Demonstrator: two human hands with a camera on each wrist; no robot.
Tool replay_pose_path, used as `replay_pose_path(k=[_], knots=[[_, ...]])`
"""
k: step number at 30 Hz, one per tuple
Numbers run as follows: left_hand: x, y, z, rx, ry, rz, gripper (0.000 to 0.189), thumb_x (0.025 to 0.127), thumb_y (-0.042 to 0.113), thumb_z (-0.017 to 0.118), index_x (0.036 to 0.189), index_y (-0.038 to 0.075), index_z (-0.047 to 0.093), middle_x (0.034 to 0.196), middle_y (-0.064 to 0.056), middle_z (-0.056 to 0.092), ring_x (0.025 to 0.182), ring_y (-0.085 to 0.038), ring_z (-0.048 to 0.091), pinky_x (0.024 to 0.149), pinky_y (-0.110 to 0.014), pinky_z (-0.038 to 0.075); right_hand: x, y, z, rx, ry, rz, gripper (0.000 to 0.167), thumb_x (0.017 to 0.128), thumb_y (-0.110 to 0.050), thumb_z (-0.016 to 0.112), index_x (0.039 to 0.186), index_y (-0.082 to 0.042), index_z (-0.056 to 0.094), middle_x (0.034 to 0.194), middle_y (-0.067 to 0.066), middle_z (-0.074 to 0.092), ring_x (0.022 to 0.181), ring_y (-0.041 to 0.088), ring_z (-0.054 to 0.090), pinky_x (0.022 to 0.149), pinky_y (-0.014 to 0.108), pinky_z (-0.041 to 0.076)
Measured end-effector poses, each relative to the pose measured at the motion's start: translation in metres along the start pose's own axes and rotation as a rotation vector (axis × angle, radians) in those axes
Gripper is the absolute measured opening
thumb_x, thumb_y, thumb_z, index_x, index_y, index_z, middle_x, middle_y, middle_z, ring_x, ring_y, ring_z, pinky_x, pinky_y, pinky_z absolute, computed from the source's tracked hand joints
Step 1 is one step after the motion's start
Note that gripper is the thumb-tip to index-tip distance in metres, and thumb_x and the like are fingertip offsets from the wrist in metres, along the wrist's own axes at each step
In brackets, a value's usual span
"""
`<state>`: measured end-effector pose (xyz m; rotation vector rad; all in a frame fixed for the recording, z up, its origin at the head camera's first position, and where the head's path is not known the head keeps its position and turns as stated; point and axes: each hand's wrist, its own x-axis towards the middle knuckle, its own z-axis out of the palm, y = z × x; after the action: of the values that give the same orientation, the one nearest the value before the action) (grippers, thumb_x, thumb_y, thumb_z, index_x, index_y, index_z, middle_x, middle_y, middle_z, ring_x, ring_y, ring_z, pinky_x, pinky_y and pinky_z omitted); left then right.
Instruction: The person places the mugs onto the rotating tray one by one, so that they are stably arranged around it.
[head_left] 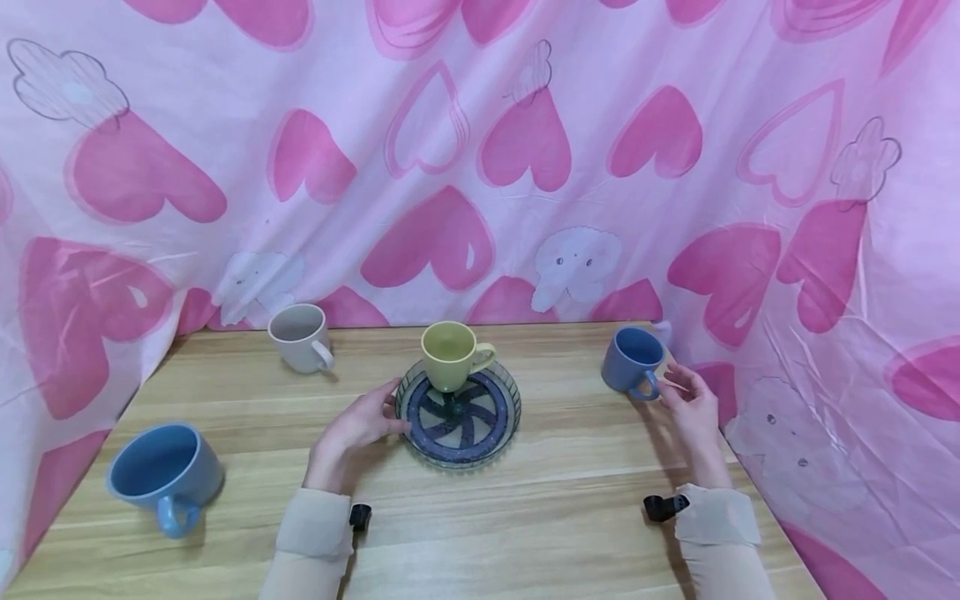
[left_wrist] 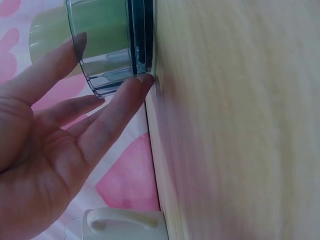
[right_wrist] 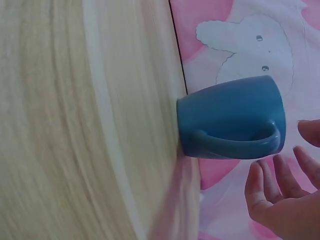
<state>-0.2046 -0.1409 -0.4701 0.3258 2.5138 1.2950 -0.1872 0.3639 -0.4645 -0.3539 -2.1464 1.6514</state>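
My left hand (head_left: 360,421) is at the left side of a round, clear glass dish (head_left: 459,454) with a dark blue pinwheel pattern. In the left wrist view its thumb and fairly straight fingers (left_wrist: 117,112) spread along the dish's side and touch it. A yellow-green mug (head_left: 448,358) stands in the dish toward the back, handle to the right. My right hand (head_left: 693,408) is just right of a blue mug (head_left: 630,367) standing upright on the table. In the right wrist view loosely bent fingers lie near the mug's handle (right_wrist: 240,147), with a gap between.
A pale grey mug (head_left: 303,346) stands at the back left. A wider light blue cup (head_left: 168,471) is at the front left. The wooden table (head_left: 525,533) ends against a pink heart-patterned cloth (head_left: 337,233) behind and at the sides.
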Motion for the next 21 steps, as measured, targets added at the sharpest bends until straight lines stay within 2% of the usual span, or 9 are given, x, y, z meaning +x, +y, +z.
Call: replay_pose_path(k=[6,10,14,18,21], knots=[[0.001,0.000,0.000,0.001,-0.009,0.006,0.091,0.081,0.007,0.078,0.151,-0.007,0.021,0.127,-0.031,0.054,0.114,-0.038,0.056,0.096,-0.049,0.048,0.002,0.008,0.002,-0.034,-0.064,0.117,0.044,0.097,-0.010,0.061,0.138,0.000,0.048,0.110,-0.002,0.059,0.096,0.003,0.058,0.080,0.014,0.050],[0.002,0.001,0.000,-0.006,-0.007,0.008,0.091,0.082,0.008,0.078,0.151,-0.007,0.021,0.127,-0.031,0.054,0.114,-0.039,0.055,0.096,-0.049,0.048,0.004,0.010,0.004,-0.018,-0.062,0.171,0.041,0.097,-0.014,0.062,0.135,-0.004,0.051,0.110,0.003,0.061,0.096,0.015,0.060,0.081,0.020,0.053],[0.000,0.002,-0.001,-0.006,-0.010,0.007,0.090,0.082,0.008,0.078,0.151,-0.007,0.022,0.129,-0.032,0.053,0.117,-0.041,0.053,0.099,-0.051,0.045,0.005,0.014,0.009,-0.060,-0.042,0.158,0.037,0.094,-0.017,0.067,0.125,-0.001,0.057,0.099,0.002,0.065,0.088,0.014,0.062,0.076,0.020,0.053],[-0.003,0.003,-0.002,-0.024,-0.022,0.003,0.089,0.084,0.008,0.076,0.151,-0.006,0.021,0.130,-0.031,0.053,0.119,-0.042,0.052,0.103,-0.054,0.040,0.004,0.019,0.012,-0.130,-0.004,0.103,0.033,0.091,-0.019,0.071,0.113,0.003,0.063,0.080,-0.009,0.062,0.073,0.007,0.057,0.064,0.017,0.048],[-0.003,0.003,-0.002,-0.034,-0.027,-0.004,0.089,0.084,0.009,0.076,0.152,-0.006,0.020,0.126,-0.029,0.056,0.116,-0.040,0.055,0.103,-0.054,0.040,0.004,0.020,0.011,-0.176,0.003,0.071,0.031,0.090,-0.019,0.073,0.108,0.005,0.066,0.077,-0.008,0.061,0.070,0.008,0.057,0.060,0.017,0.048]])
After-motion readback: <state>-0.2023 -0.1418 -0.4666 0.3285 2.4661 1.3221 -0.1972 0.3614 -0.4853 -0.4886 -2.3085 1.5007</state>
